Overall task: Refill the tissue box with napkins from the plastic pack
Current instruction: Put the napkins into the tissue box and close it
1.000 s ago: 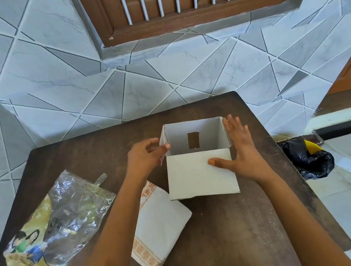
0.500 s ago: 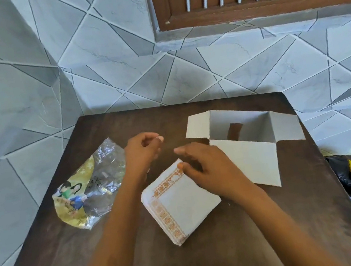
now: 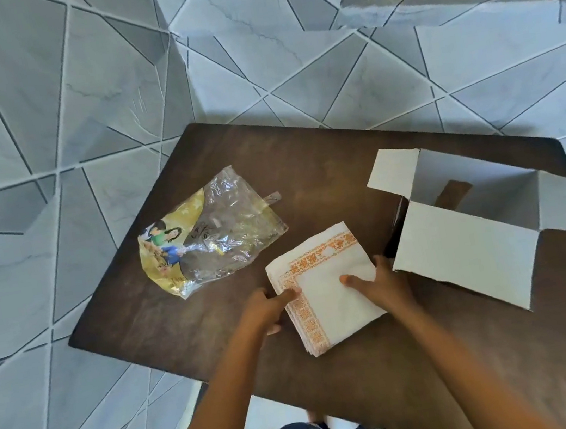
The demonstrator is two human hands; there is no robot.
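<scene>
One stack of napkins (image 3: 325, 281) lies flat on the dark wooden table (image 3: 372, 367), a soft square pile of white paper whose many thin layers show along its near edge, the top sheet printed with an orange patterned border down two sides. Both hands are on it. The left hand (image 3: 261, 310) holds the stack's left edge, thumb laid on top over the border and the other fingers tucked under or behind the pile, so their exact hold is hidden. The right hand (image 3: 387, 285) grips the stack's right edge, thumb pressed flat on the white middle of the top sheet, the remaining fingers curled down the side next to the box.

Just to the right of the napkins sits one white cardboard tissue box (image 3: 489, 218), open, its flaps spread outward, with a dark slot cut in the far panel inside. The nearest big flap lies toward the stack, close to the right hand.

To the upper left of the napkins, apart from them, lies one crumpled plastic pack (image 3: 211, 237), clear and shiny with a yellow printed end showing cartoon figures. It looks flattened.

Behind the table runs a wall of grey marbled tiles (image 3: 106, 94) cut in angular shapes.
</scene>
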